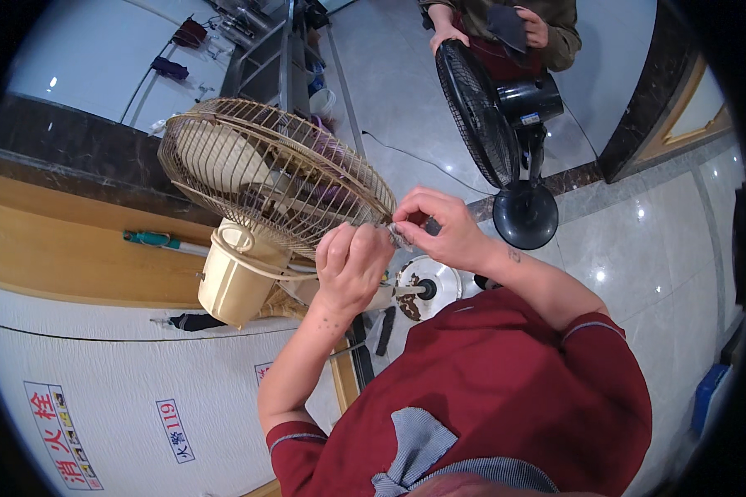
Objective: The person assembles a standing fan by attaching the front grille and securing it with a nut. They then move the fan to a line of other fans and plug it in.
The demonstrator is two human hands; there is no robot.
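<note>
Far left: wooden ledge (75, 248) with a green-handled tool (153, 240) lying on it, well apart from the hands. Centre-left: cream pedestal fan (249, 207) tipped over, wire grille (273, 170) facing up-right, cream motor housing (232, 282) below, round base (427, 286) on the tiled floor (638, 248) behind the wrists. Left hand (348, 269) curled shut at the grille's right rim, seemingly gripping rim wire; exact hold hidden by the knuckles. Right hand (439, 228) just beside it, thumb and fingers pinched on a small grey bit, likely a cloth scrap or clip (400, 238), touching the same rim spot. Judged: grille light, springy, thin wires easy to bend, likely dusty and a bit slippery; best held at the thicker outer rim ring, not the fine spokes; motor housing the heavy end. Upper right: black pedestal fan (493, 124) standing on the floor, another person's hand (448, 37) on its guard, dark cloth (510, 25) in that person's other hand.
</note>
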